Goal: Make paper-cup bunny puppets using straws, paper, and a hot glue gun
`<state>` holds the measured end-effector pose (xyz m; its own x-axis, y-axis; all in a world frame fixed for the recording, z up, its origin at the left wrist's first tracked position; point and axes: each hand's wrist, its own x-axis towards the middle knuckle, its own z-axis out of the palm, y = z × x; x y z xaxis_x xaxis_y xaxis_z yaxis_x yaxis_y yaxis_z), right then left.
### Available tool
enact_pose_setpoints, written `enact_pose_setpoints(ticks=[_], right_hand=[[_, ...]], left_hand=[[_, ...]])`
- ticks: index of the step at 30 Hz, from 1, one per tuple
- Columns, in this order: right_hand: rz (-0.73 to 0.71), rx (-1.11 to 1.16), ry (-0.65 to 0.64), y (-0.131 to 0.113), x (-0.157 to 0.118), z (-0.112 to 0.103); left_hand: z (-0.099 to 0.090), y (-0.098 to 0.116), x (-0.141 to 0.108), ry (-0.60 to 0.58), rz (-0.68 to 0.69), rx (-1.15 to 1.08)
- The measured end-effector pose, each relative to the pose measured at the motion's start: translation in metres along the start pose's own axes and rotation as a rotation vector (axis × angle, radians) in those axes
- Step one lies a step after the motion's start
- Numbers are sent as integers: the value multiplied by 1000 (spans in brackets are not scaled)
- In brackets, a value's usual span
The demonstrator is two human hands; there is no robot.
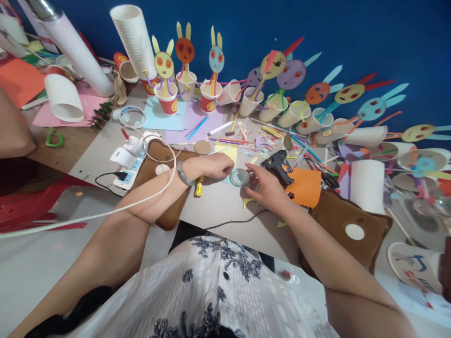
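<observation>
My left hand (219, 167) rests above the table with its fingers curled in. Whatever they may hold is hidden. Just right of it lies a small round clear thing (240, 177), either a shallow plastic case or a tape roll; I cannot tell which. On its other side is my right hand (265, 186), fingers apart, with the fingertips close to its edge. Under my left wrist a yellow glue stick (199, 187) pokes out. A black hot glue gun (279, 167) lies beyond my right hand, next to orange paper (306, 187).
Paper cups with rabbit-faced figures (166, 97) line the blue wall. A tall cup stack (132, 37) stands back left. A white cable (105, 212) crosses my left forearm from the power strip (132, 171). Brown cushions (347, 225) lie on both sides. Paper scraps (262, 142) litter the middle.
</observation>
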<state>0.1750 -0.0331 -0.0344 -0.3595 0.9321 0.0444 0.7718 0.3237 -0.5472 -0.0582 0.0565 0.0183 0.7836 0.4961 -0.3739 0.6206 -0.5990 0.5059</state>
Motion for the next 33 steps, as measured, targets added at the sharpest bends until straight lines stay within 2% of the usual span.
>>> enact_pose_setpoints(ticks=[7, 33], right_hand=[[10, 105, 3, 5, 0, -5], [18, 92, 30, 2, -1, 0]], left_hand=[[2, -2, 2, 13, -1, 3], [1, -3, 1, 2, 26, -5]])
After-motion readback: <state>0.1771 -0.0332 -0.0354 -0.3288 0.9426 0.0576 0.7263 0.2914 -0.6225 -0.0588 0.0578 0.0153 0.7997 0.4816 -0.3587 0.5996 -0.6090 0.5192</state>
